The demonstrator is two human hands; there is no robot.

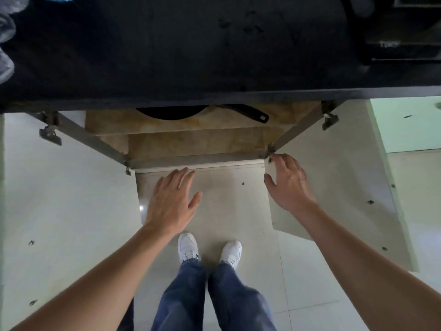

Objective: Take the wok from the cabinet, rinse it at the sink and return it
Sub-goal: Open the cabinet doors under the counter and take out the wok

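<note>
Dark tabletop (167, 56) hides most of the wok (171, 113); left hand (171, 201) hovers spread, right hand (288, 185) rests open against the open right door (346, 187).

The black wok (170, 113) sat at the back of the open cabinet (191, 142), its handle (253, 114) pointing right. The left hand (171, 201) was spread flat near the cabinet's front edge. The right hand (288, 185) touched the right door (346, 175) at its near edge.

Left hand (172, 201) flat, fingers (177, 177) straight; right hand (287, 185) likewise.
</note>
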